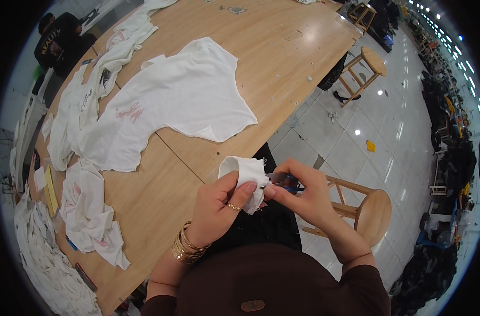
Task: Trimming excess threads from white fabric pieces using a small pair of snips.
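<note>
Between the thumb and fingers of my left hand is a white fabric band, folded over, with a frayed edge turned to the right. My right hand is closed on small thread snips, and its thumb tip is by the fabric. The metal blades touch or nearly touch the frayed edge; exactly where they meet is hard to see. Some blue shows at the snips, partly hidden by my fingers. Both hands are just off the table's edge. Ahead on the table lies a flat white garment piece with pink lettering.
Crumpled white pieces and a white fabric heap cover the wooden table's left side. A yellow strip lies there. Wooden stools stand on the tiled floor at right. A person in black is at the far left.
</note>
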`<control>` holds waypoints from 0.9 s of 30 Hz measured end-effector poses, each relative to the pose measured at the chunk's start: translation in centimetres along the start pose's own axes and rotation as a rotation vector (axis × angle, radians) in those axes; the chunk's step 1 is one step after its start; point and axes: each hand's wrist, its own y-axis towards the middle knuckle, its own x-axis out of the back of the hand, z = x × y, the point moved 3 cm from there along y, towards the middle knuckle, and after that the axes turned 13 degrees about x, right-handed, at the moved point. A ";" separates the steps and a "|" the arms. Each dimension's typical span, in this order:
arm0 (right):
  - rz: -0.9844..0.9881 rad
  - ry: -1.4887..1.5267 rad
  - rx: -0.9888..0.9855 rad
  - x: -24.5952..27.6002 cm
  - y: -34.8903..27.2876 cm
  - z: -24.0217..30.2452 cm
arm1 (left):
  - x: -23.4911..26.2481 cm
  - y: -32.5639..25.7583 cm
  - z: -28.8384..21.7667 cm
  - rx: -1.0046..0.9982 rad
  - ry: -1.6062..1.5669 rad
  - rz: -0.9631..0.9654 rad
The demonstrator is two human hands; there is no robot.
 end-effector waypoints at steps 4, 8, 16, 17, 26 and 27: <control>-0.010 0.469 -0.225 -1.3 -0.2 -0.7 | 0.5 0.1 0.2 -0.055 0.204 -0.078; -0.102 0.924 -0.224 -2.2 -1.1 -1.8 | 0.1 0.5 -0.3 -0.050 0.250 -0.132; -0.136 0.112 -0.008 0.2 0.3 -0.6 | 0.1 0.1 0.6 0.076 -0.133 -0.014; -0.094 -0.071 0.101 0.3 0.2 0.0 | 0.0 0.1 0.7 0.076 -0.135 -0.016; -0.053 -0.516 0.363 0.5 0.3 1.6 | 0.5 -0.1 2.0 -0.027 -0.059 -0.186; -0.043 -0.541 0.372 0.5 0.3 1.6 | 0.7 -0.1 2.2 -0.022 -0.017 -0.180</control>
